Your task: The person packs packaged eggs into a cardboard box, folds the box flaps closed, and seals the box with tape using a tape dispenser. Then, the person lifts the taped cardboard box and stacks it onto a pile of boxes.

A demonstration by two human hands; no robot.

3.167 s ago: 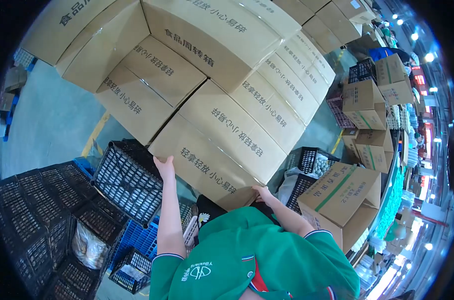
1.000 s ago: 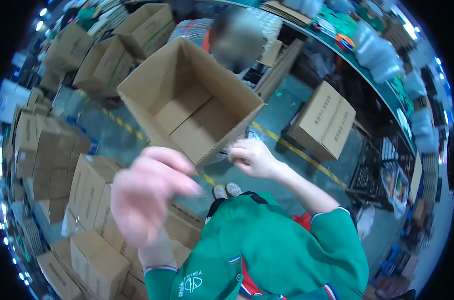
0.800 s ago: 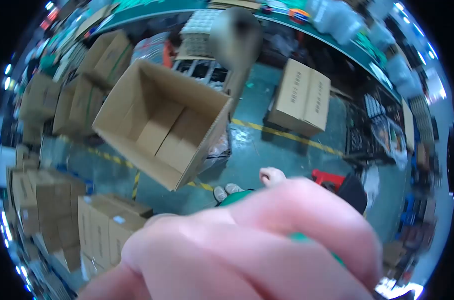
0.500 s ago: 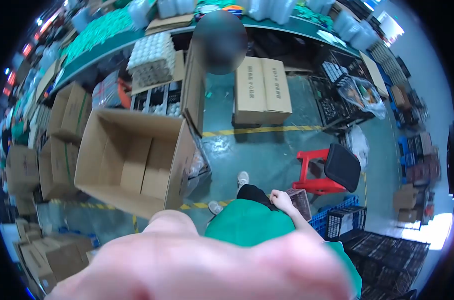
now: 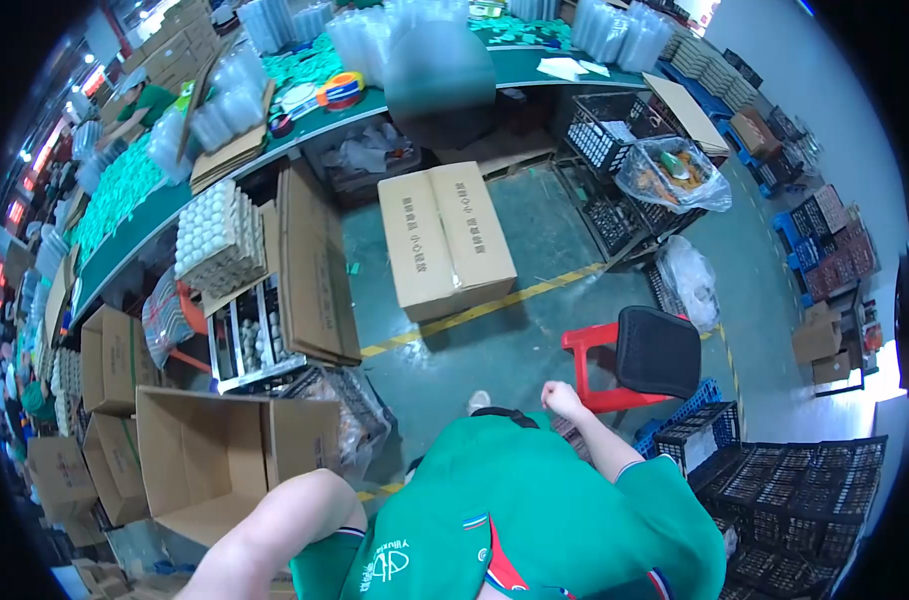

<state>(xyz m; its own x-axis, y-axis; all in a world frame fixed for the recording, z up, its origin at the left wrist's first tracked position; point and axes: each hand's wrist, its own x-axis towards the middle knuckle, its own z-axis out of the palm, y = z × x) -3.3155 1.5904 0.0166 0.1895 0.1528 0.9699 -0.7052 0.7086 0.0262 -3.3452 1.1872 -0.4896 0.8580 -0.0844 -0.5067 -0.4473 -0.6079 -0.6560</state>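
Note:
My right hand [image 5: 565, 398] hangs at my right side with its fingers curled into a loose fist. Nothing shows in it. It is just left of a red stool [image 5: 597, 370] with a black cushion [image 5: 660, 352], apart from it as far as I can tell. My left arm [image 5: 300, 515] is bent, its forearm running out of the bottom edge, so the left hand is out of sight. Beyond that elbow stands an open, deep cardboard box [image 5: 215, 450]. Ahead on the floor sits a closed cardboard carton [image 5: 445, 235] with printed lettering on top.
Stacked egg trays [image 5: 220, 240] and a leaning cardboard sheet [image 5: 315, 270] stand left. A long green workbench [image 5: 370, 103] crosses the back with plastic packaging and tape on it. Black crates [image 5: 795, 490] lie right. A plastic bag [image 5: 675, 180] tops a crate stack.
The view has shifted, showing more of my green shirt. The large blurred arm close to the camera has drawn away to the lower left. My right hand remains low and curled.

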